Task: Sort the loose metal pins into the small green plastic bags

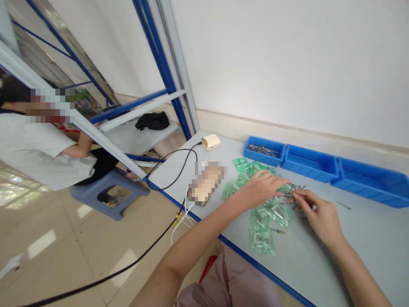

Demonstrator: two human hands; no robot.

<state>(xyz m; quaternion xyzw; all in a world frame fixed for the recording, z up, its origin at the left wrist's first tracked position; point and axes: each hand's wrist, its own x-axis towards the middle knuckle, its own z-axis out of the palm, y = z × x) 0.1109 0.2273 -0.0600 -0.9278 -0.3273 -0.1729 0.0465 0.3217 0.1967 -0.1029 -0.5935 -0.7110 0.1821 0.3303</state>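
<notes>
Green packets: a loose spread of thin, clear-tinted bags (pixel 262 245) on the near side of the bins, partly under the left arm; probably light, soft and slippery, so best taken by an edge or corner.
Metal parts: a scattered pile (pixel 297 186) beside the hands; likely stiff, smooth and apt to roll; a mid-shaft pinch should suit them.
Left hand: fingers (pixel 277 183) reaching over the packets' right edge towards the other hand; whether they grip a packet, I cannot tell.
Right hand: thumb and forefinger (pixel 303 195) appear to pinch a slim metal part (pixel 289 192) just beside the left fingertips.
Blue bins: three in a row (pixel 367 181) along the wall; the leftmost holds more metal pins (pixel 263 150).
Table: pale, flat top (pixel 377 243); a cream device (pixel 211 142) and cables at its far left.
Room: white wall (pixel 303 64); blue-and-grey frame; a seated co-worker (pixel 41 147) on a stool (pixel 99 194); shiny tiled floor.
</notes>
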